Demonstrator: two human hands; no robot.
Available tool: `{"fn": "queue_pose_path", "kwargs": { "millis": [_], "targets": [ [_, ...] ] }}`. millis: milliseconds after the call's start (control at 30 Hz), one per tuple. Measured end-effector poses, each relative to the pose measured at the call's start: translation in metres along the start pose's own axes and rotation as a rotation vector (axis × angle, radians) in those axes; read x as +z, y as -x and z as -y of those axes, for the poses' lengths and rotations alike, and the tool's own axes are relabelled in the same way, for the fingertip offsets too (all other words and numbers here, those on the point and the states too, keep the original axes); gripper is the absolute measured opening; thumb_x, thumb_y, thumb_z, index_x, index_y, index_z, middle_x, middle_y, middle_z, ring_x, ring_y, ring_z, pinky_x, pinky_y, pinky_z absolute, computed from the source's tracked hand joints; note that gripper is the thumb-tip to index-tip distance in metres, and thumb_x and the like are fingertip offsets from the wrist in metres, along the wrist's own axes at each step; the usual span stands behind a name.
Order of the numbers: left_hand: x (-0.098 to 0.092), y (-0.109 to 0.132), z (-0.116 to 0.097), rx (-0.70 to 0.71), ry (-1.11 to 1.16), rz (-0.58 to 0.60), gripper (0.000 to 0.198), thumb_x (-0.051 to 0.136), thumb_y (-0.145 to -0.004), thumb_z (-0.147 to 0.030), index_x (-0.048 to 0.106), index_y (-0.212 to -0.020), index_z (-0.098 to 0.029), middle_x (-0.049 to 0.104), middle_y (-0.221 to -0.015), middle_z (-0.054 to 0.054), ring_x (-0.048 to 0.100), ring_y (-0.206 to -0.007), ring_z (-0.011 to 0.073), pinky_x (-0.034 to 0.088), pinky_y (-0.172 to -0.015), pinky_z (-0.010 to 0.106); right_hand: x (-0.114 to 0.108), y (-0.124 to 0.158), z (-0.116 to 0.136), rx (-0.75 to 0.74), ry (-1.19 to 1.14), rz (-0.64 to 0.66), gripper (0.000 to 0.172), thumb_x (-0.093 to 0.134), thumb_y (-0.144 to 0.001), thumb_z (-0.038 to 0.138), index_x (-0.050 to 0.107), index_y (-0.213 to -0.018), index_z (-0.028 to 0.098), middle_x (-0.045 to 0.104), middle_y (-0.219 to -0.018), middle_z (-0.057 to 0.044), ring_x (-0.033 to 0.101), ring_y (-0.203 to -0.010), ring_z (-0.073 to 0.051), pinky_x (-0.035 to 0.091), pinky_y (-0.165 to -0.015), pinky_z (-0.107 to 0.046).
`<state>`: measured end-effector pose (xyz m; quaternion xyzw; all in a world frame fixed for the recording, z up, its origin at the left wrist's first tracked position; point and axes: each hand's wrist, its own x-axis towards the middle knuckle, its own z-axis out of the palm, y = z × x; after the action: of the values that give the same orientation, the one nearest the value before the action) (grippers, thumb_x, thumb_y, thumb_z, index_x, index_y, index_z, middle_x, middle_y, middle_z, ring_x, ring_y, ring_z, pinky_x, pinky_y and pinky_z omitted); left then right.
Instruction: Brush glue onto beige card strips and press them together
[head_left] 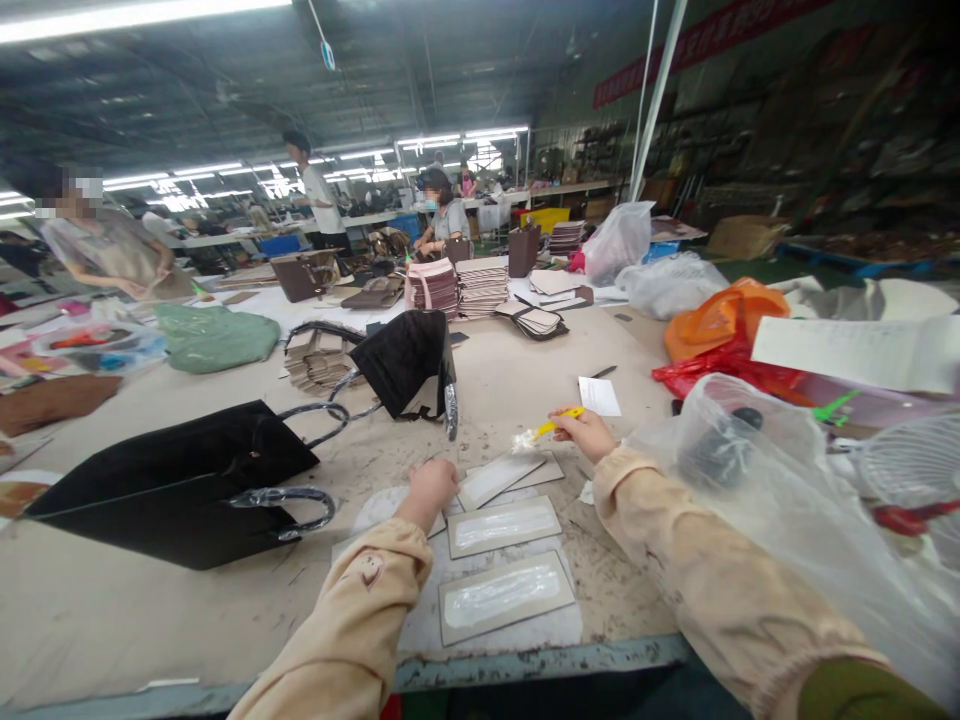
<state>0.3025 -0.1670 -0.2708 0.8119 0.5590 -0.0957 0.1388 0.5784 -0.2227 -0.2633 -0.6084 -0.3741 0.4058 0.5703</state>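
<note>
My right hand (589,432) is closed around the yellow handle of a brush (559,422). White paste coats the bristles, which are just above a grey rectangular panel (501,480). Closed at the left end of that panel is my left hand (433,490); its fingertips are partly hidden. Another panel (541,470) lies partly under the first one. Closer to me, a middle panel (504,526) and a front panel (506,598) each carry a glossy white smear. They lie on a white-stained sheet (420,625) on the table.
Two black bags (202,490) (405,365) with wrapped handles are on my left. To the right are clear plastic sheeting (720,450), a white fan guard (911,455) and an orange bag (716,320). Stacked pieces (491,288) stand farther back, and co-workers are beyond.
</note>
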Motion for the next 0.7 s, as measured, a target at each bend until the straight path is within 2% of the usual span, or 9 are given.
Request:
{"fn": "queue_pose_path", "kwargs": {
  "millis": [200,300,400,533,700],
  "targets": [
    [0.002,-0.003,0.003,-0.001,0.011,0.009,0.011,0.061,-0.066,-0.021,0.067,-0.075,-0.024,0.069,-0.09,0.003,0.058,-0.095,0.0221,0.035,-0.093,0.046,0.042,0.019,-0.009,0.008,-0.031,0.259,0.022,0.069,-0.06,0.029,0.06,-0.075,0.017,0.063,-0.081,-0.002,0.059,-0.066,-0.011,0.054,-0.059,-0.024],
    [0.003,-0.005,0.004,-0.007,0.012,0.011,0.01,0.063,-0.064,-0.023,0.067,-0.073,-0.024,0.069,-0.089,0.003,0.058,-0.094,0.0226,0.035,-0.092,0.047,0.062,0.028,-0.012,0.01,0.0,0.36,0.021,0.068,-0.06,0.029,0.062,-0.075,0.016,0.063,-0.077,-0.001,0.058,-0.063,-0.01,0.052,-0.059,-0.024],
    [0.003,-0.006,0.004,-0.008,0.007,0.007,0.01,0.063,-0.064,-0.022,0.067,-0.074,-0.024,0.069,-0.089,0.003,0.059,-0.093,0.0232,0.036,-0.091,0.047,0.074,0.033,-0.014,0.008,0.053,0.405,0.018,0.066,-0.062,0.028,0.063,-0.075,0.016,0.063,-0.07,0.001,0.057,-0.06,-0.01,0.05,-0.058,-0.023],
    [0.003,-0.006,0.003,-0.007,0.004,0.011,0.01,0.063,-0.064,-0.023,0.067,-0.074,-0.024,0.069,-0.089,0.004,0.059,-0.093,0.0231,0.038,-0.09,0.045,0.074,0.033,-0.013,-0.012,0.135,0.42,0.015,0.062,-0.063,0.024,0.064,-0.075,0.016,0.061,-0.064,0.002,0.055,-0.055,-0.009,0.047,-0.055,-0.022],
    [0.001,-0.005,0.004,-0.009,0.003,0.015,0.013,0.062,-0.064,-0.022,0.067,-0.076,-0.024,0.069,-0.09,0.004,0.059,-0.094,0.0231,0.04,-0.088,0.043,0.047,0.025,-0.005,-0.082,0.23,0.386,0.015,0.063,-0.061,0.025,0.066,-0.073,0.016,0.06,-0.059,0.002,0.053,-0.053,-0.011,0.044,-0.055,-0.024]
  ]
}}
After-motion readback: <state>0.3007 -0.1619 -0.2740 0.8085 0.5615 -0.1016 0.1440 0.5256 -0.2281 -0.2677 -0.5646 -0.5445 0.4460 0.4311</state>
